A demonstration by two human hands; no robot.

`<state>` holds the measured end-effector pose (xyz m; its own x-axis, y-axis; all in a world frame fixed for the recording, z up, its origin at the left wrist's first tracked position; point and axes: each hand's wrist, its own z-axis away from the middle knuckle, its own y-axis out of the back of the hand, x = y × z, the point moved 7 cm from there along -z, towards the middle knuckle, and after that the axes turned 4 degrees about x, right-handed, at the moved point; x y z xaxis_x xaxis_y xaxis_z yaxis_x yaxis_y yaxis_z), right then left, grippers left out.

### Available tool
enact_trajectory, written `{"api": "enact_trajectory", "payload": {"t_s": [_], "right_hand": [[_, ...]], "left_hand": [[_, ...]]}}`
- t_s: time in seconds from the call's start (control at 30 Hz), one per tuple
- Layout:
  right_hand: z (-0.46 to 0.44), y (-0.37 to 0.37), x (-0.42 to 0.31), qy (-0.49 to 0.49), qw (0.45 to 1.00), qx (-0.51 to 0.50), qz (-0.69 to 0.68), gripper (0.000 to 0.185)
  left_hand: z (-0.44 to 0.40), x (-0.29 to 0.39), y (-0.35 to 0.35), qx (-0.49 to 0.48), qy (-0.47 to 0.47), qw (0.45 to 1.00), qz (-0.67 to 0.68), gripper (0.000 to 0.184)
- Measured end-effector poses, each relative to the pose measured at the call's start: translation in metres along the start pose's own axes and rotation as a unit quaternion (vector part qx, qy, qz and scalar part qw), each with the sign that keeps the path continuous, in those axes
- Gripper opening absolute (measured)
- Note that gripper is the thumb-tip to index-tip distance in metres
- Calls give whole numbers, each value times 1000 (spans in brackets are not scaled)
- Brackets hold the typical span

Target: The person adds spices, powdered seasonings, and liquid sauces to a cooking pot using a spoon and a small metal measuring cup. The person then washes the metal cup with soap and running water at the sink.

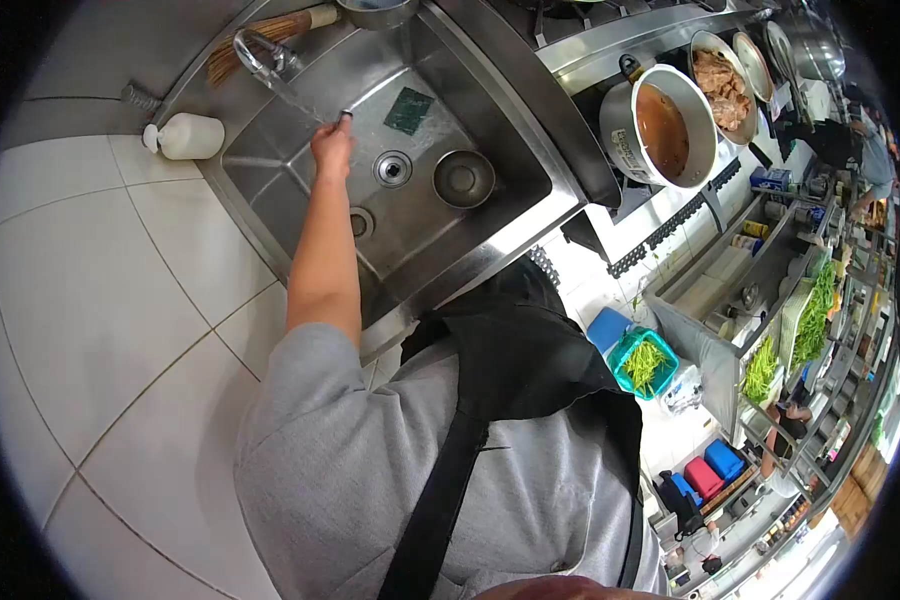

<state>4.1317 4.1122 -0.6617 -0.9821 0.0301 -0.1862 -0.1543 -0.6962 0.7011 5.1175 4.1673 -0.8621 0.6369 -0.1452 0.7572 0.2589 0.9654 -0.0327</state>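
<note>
My left hand [332, 150] reaches over the steel sink [410, 235], near the thin water stream from the faucet [260, 62]. Its fingers are closed, and a small dark thing shows at the fingertips, too small to name. A dark green scouring pad [408, 111] lies in the sink to the right of this hand. Below the pad are a round drain [392, 169] and a round metal bowl [464, 179]. My right hand is not in view.
A white soap bottle [192, 137] and a straw brush [260, 40] are beside the sink. To the right stand a pot of brown liquid [660, 130], a pan of meat [722, 88] and a teal basket of greens [644, 364]. Other people are farther right.
</note>
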Motion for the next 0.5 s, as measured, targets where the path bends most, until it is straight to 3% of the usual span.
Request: {"api": "enact_trajectory", "payload": {"t_s": [0.07,0.2,0.27,0.33,0.43,0.5], "right_hand": [[-8,4,-16,0,999,-9,51,37],[-14,14,-63,27,999,14,33,36],[-20,13,-72,35,999,19,27,35],[-27,14,-78,23,998,8,-55,35],[-50,13,-59,95,995,36,-20,34],[-30,22,-65,60,997,37,-7,33]], "left_hand": [[-19,-2,10,26,-118,991,-54,35],[0,19,14,25,-160,980,-113,28],[1,30,16,17,-253,948,-190,26],[1,35,20,-4,-235,960,-154,27],[1,42,26,-45,-177,975,-129,30],[-3,50,38,-65,-137,978,-141,31]]}}
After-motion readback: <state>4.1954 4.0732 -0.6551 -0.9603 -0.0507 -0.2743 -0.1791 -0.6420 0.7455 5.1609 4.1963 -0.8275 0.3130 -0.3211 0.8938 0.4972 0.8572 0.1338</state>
